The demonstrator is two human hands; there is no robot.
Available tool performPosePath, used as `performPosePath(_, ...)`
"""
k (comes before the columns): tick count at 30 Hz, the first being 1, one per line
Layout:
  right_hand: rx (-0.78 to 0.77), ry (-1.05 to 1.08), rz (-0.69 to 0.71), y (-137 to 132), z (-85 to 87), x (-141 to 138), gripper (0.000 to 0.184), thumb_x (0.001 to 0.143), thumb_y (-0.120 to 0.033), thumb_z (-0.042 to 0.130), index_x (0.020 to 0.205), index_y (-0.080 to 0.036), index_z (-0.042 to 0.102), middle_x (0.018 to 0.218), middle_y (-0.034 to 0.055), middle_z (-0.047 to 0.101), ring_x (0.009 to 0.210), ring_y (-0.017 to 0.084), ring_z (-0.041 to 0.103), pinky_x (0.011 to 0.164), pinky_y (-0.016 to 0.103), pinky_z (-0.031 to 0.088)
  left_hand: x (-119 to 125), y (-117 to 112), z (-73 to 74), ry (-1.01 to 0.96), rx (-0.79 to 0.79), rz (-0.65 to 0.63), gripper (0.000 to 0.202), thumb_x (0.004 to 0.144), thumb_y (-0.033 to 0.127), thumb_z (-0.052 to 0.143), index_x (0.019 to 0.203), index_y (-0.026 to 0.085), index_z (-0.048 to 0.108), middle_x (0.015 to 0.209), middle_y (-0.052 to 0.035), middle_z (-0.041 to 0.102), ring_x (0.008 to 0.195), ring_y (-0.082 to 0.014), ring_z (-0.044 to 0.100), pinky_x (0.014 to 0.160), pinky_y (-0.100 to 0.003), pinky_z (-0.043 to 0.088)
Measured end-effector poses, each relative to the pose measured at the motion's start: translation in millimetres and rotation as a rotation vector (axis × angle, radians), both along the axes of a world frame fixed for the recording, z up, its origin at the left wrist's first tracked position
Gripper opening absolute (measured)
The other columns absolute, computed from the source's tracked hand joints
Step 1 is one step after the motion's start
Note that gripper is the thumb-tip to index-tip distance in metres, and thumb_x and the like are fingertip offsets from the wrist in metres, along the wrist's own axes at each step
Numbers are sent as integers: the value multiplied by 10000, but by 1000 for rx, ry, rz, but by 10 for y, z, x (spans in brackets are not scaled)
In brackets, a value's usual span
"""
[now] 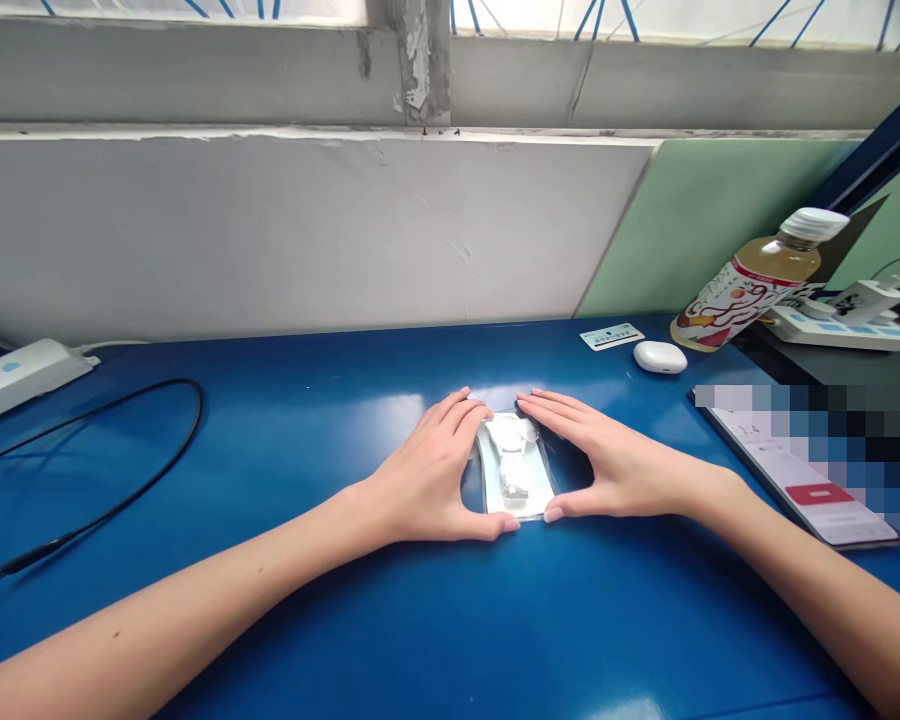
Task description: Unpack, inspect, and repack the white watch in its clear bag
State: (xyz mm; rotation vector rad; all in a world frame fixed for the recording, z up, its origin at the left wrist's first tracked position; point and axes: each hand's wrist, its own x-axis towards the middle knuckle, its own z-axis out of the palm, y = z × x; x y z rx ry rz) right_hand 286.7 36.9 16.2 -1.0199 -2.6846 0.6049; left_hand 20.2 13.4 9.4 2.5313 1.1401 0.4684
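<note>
Left hand (427, 470), right hand (607, 462) lay flat, unclenched, flanking clear pouch (515, 468) of white parts; amber-drink bottle (750, 285) label unreadable.

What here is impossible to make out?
Head view:
Phone screen: upper part pixelated.
Pouch contents: white parts, too small and glare-washed to identify; left hand and right hand cover its corners.
Card print: too small.
Power strip: cut off by left edge.
</note>
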Motion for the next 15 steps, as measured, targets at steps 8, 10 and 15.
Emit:
performPosePath(8,3,36,5,-32,15,-16,1041,705,-612,782,1544,-162,362,1555,186,432,1468,402,319,1132,590,395,2,-7,20,19,-20,-9,1109,621,684,788,1473,121,356,1613,-268,195,1513,-458,56,1166,-657,245)
performPosePath(10,2,33,-1,-38,7,-31,1045,702,-623,779,1541,-158,366,1553,185,435,1467,399,321,1136,589,389,-13,1,22,27,-31,-21,1103,619,688,788,1467,120,367,1611,-270,199,1515,-454,53,1170,-651,241)
performPosePath(15,-10,56,-42,-30,-6,-61,1117,636,-645,811,1541,-164,366,1553,209,426,1450,414,350,1137,592,381,-34,11,12,-8,-40,-24,1029,618,667,802,1422,151,419,1588,-252,273,1511,-457,89,1160,-656,264)
